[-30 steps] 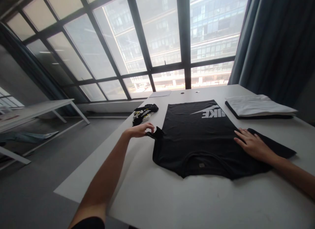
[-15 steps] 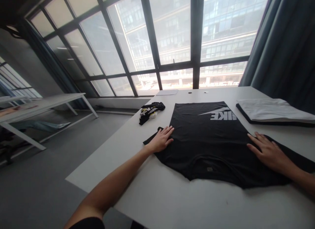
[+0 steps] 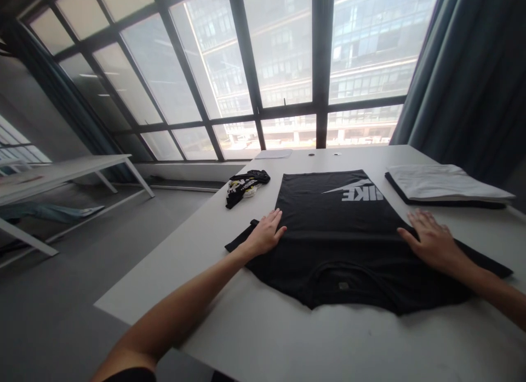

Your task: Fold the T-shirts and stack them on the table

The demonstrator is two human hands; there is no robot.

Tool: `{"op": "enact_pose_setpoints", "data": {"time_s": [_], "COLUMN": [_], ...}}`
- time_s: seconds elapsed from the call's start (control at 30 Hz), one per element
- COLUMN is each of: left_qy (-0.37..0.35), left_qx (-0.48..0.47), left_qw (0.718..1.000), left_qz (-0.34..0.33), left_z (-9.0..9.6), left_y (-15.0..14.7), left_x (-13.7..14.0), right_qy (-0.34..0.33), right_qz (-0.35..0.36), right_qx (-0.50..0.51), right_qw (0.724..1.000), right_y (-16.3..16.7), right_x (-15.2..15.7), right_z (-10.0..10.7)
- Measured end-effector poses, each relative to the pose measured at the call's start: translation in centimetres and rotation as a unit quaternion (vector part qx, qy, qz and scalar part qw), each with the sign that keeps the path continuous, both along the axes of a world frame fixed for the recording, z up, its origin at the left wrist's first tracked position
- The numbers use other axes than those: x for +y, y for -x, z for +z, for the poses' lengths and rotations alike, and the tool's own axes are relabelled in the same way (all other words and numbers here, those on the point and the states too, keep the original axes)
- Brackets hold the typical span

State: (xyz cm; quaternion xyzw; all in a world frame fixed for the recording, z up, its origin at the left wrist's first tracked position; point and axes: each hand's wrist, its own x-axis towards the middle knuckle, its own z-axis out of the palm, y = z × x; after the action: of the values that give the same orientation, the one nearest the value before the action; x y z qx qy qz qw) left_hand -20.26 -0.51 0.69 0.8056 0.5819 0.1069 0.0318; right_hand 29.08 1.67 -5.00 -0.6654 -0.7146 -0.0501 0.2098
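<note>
My L hand (image 3: 265, 234) is flat w/ fingers out on the L side of the black T-shirt (image 3: 329, 223), nothing gripped. R hand (image 3: 431, 242) is much the same on the R side: palm down, thumb pointing in, not closed on anything. Flat palms prob. press the cloth w/o bunching it, & one per side likely stops it skewing.

The T-shirt is in the middle of the counter (image 3: 312, 349), collar (image 3: 345, 286) nearest me, straight hem twd the window (image 3: 283, 47). That way round, both shoulders are within easy reach, I'd say. L sleeve (image 3: 237, 242) sticks out past my L hand, R sleeve (image 3: 489, 260) past my R. White print (image 3: 361, 193) is face up nr the far end, running to the R edge.

Crumpled black garment (image 3: 246, 186) w/ white & yellow bits is apart, beyond my L hand; white cloth (image 3: 446, 182) is folded flat on a dark one (image 3: 468, 203) beyond my R. Both are off to the sides, prob. so the middle has room for the T-shirt. Paper (image 3: 274, 154) is at the far edge, well apart.
</note>
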Motion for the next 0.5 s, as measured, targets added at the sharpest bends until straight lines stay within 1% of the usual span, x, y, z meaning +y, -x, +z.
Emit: {"op": "enact_pose_setpoints", "data": {"time_s": [0.07,0.13,0.23,0.3,0.33,0.37,0.43,0.5], "left_qy": [0.002,0.011,0.034,0.034,0.025,0.013,-0.012,-0.009], "left_qx": [-0.015,-0.009,0.022,0.030,0.027,0.022,0.001,-0.016], "left_qw": [1.000,1.000,0.999,0.999,0.999,0.999,0.996,0.986], "left_qz": [-0.023,-0.024,-0.020,-0.021,-0.026,-0.040,-0.092,-0.165], "left_z": [0.1,-0.4,-1.3,-1.3,-1.1,-0.8,-0.2,0.3], "left_y": [-1.4,-2.3,-2.5,-2.4,-2.5,-2.7,-3.5,-4.7], "left_x": [0.9,1.5,2.1,2.1,1.9,1.6,0.8,-0.4], "right_qy": [-0.025,-0.017,0.032,0.067,0.073,0.070,0.050,0.043], "right_qz": [0.093,0.160,0.187,0.185,0.183,0.183,0.199,0.245], "right_qx": [0.005,0.003,-0.017,-0.029,-0.033,-0.034,-0.027,-0.012], "right_qw": [0.995,0.987,0.982,0.980,0.980,0.980,0.978,0.968], "right_y": [1.9,3.7,5.2,5.6,5.7,5.8,6.4,7.3], "right_x": [0.4,0.7,0.5,0.0,-0.4,-0.8,-1.8,-2.9], "right_z": [0.9,1.0,0.4,0.4,0.6,0.9,1.8,2.7]}}
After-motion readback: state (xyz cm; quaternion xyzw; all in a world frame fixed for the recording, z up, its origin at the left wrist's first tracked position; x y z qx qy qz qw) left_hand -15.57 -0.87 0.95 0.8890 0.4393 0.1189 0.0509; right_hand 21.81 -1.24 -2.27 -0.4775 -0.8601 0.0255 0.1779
